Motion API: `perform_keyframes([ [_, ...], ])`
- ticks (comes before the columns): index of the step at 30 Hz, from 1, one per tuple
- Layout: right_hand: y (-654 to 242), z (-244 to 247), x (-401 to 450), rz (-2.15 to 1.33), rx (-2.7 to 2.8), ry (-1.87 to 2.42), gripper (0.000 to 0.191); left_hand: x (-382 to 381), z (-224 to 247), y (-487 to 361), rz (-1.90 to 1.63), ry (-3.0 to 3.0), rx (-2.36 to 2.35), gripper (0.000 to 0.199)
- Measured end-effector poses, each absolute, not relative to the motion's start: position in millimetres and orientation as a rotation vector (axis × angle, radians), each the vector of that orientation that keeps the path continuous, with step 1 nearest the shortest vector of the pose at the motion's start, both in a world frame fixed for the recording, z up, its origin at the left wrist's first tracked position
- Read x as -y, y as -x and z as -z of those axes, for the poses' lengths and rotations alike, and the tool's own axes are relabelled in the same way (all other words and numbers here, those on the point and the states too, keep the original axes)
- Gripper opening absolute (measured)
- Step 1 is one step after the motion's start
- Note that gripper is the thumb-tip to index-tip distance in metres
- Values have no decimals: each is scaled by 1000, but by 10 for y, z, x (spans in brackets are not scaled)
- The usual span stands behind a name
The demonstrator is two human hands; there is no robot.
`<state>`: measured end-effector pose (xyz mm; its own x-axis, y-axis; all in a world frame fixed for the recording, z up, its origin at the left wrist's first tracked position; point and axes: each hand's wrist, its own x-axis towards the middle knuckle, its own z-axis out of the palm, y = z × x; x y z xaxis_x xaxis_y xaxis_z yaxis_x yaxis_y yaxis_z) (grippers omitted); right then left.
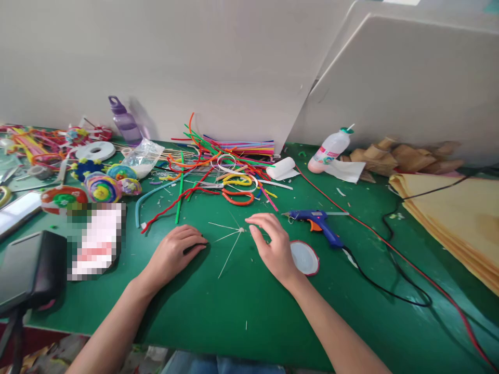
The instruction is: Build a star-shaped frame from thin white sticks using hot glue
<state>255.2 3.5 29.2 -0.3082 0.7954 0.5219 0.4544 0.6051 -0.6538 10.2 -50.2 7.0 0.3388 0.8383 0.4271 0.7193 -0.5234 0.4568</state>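
Several thin pale sticks (230,249) fan out from a small whitish blob on the green table (210,311). To their left rests my left hand (177,253), its fingers bent together and hiding whatever may be beneath them. My right hand (271,241) is just right of the blob, thumb and index finger apart with nothing between them. Beside that wrist lies a round white lid (305,258) with a red rim. A blue glue gun (317,221) with an orange trigger lies farther right. Scissors (238,196) with orange and yellow handles lie beyond the sticks.
Colourful pipe cleaners (237,148) are heaped at the back. Craft flowers (102,187), a phone (19,213) and a black device (33,270) are at left. A bottle (329,150), cables and yellow sheets (440,223) occupy the right.
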Motion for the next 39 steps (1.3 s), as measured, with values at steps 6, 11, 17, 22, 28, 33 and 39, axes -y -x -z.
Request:
perform_keyframes([
  [6, -2707, -328, -120, -497, 1939, 1063, 21, 517, -77, -129, -970, -2390, -1479, 18],
  [11, -2727, -308, -116, -597, 2159, 1073, 32, 441, -159, -290, -955, -2495, -1496, 35],
  [17, -2699, -247, -105, -636, 2179, 1098, 33, 256, -203, -409, -917, -2604, -1373, 30],
  [22, -2690, -280, -86, -655, 2166, 1088, 32, 199, -223, -400, -952, -2538, -1340, 28],
  [28, -2683, -281, -75, -673, 2177, 1118, 32, 192, -184, -425, -951, -2480, -1341, 29],
  [33, -2719, -257, -97, -654, 2164, 1135, 34, 245, -116, -415, -980, -2445, -1397, 30],
  [39, -2789, -344, -105, -638, 2134, 1140, 38, 327, -121, -388, -999, -2472, -1426, 38],
])
